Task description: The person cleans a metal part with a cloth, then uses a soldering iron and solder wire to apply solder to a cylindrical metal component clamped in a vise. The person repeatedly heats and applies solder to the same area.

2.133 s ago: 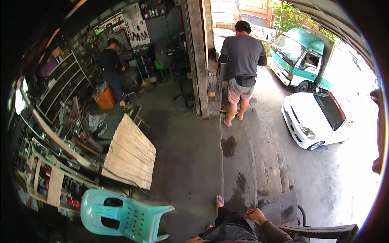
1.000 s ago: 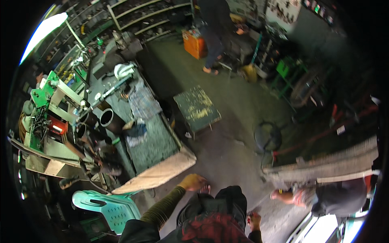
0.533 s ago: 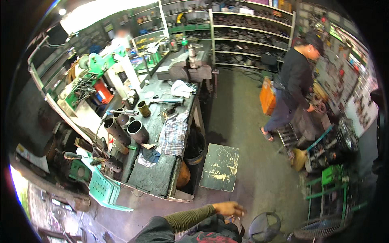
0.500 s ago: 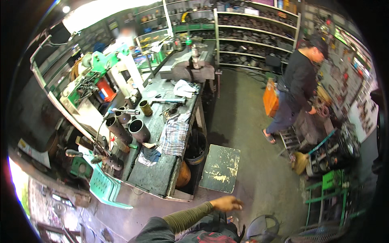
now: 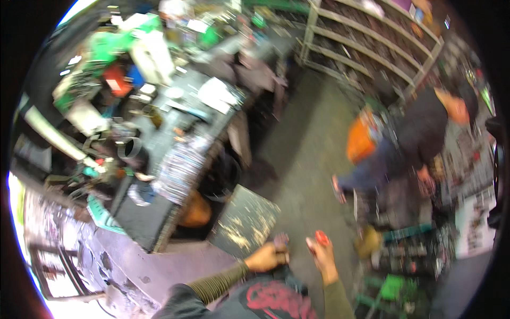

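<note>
Head cam, R hand [image 5: 323, 259] w/ red obj [image 5: 322, 237]; L hand [image 5: 265, 258], nr stool [image 5: 245, 217]

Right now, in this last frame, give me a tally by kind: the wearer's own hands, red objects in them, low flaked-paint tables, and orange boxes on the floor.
Wearer's left hand and right hand: 2
Red object, in the right hand: 1
Low flaked-paint table: 1
Orange box: 1
Total: 5

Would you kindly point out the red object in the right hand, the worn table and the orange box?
Red object [image 5: 321, 237]: head view, visible middle.
Worn table [image 5: 244, 221]: head view, flat top.
Orange box [image 5: 359, 140]: head view, orange side.
</note>
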A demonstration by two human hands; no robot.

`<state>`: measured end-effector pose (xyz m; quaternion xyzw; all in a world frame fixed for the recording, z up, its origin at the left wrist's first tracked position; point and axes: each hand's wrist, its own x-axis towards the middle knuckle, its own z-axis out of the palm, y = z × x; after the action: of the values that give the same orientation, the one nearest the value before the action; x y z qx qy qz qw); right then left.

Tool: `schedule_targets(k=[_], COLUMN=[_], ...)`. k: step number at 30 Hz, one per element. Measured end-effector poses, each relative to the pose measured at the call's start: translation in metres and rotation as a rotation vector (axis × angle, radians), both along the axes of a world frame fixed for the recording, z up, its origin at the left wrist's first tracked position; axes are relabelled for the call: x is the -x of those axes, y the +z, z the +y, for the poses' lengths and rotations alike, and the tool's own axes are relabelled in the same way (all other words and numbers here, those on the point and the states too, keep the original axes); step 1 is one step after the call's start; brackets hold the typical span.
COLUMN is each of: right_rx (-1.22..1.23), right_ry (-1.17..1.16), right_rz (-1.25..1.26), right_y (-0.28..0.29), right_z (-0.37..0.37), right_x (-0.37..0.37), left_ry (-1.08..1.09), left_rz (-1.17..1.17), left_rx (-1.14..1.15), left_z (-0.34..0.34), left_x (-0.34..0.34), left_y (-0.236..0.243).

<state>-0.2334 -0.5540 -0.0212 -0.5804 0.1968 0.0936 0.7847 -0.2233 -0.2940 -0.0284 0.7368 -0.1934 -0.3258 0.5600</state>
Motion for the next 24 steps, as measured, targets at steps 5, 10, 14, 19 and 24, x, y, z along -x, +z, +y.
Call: schedule_targets(k=[5,10,14,19,24], right_rx=[-0.307,-0.014,0.104,0.195,0.137], right_ry=[0.222,0.408,0.534,0.667,0.897], right_rz=[-0.197,-0.073,0.009,0.080,-0.105], right_y=[0.064,0.088,0.074,0.065,0.082], right_z=[-0.012,-0.029,-0.045,-0.054,-0.029], right_x=[-0.117,-0.211,-0.278,-0.386,-0.518], left_ry=[0.493,0.969,1.265,1.303,0.926], left_rz=[0.110,0.085,0.126,0.050,0.182], left_rx=[0.175,0.179,0.185,0.123,0.265], left_z=[-0.037,-0.002,0.002,-0.042,-0.108], left_x=[-0.114,-0.192,-0.209,-0.250,-0.322], left_y=[0.036,0.055,0.056,0.081,0.070])
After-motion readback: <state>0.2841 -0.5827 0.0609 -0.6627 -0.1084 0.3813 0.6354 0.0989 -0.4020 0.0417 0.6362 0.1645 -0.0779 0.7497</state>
